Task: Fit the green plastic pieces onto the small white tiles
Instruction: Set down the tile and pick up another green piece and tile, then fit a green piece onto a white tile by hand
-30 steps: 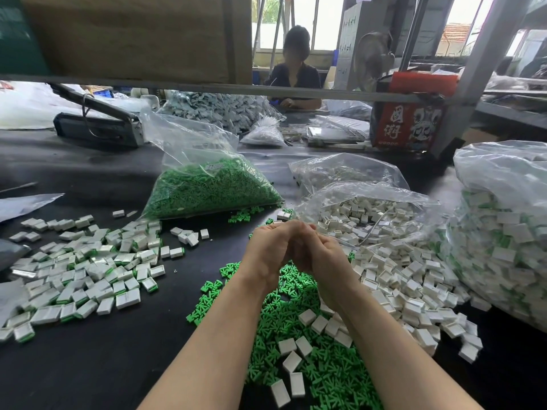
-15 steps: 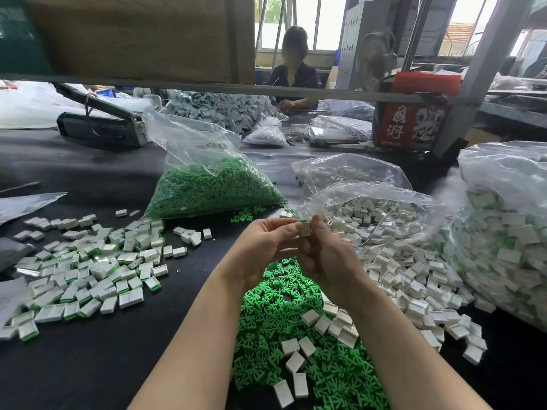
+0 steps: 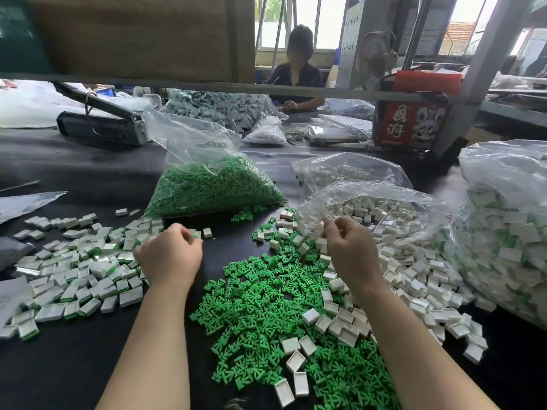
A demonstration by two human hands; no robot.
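On the far left of the dark tabletop (image 3: pixel 74 365) lies a spread heap of finished white tiles with green edges (image 3: pixel 74 273). The person's left hand (image 3: pixel 168 255) hovers at the right edge of that heap, knuckles up, its fingers (image 3: pixel 189 233) curled inward around a small white-and-green tile (image 3: pixel 196 234); motion blur hides how firmly it is held. Just beyond the fingertips one loose white tile (image 3: pixel 207 232) sits alone. Behind it, a clear plastic bag packed with green plastic pieces (image 3: pixel 213 187) lies on its side. In the middle, between the two forearms, a loose pile of bright green plastic pieces (image 3: pixel 266 315) covers the tabletop, with some small white rectangular tiles (image 3: pixel 299 353) scattered over it. To the right, the right hand (image 3: pixel 349 253) is raised over the edge of the white tiles, fingers (image 3: pixel 331 227) bent together in a pinch; whether they hold anything cannot be told. Beside it an open clear bag spilling plain white tiles (image 3: pixel 381 208) feeds a broad heap running down the right side. At the far right stands a large clear bag of assembled white-and-green tiles (image 3: pixel 509 232).
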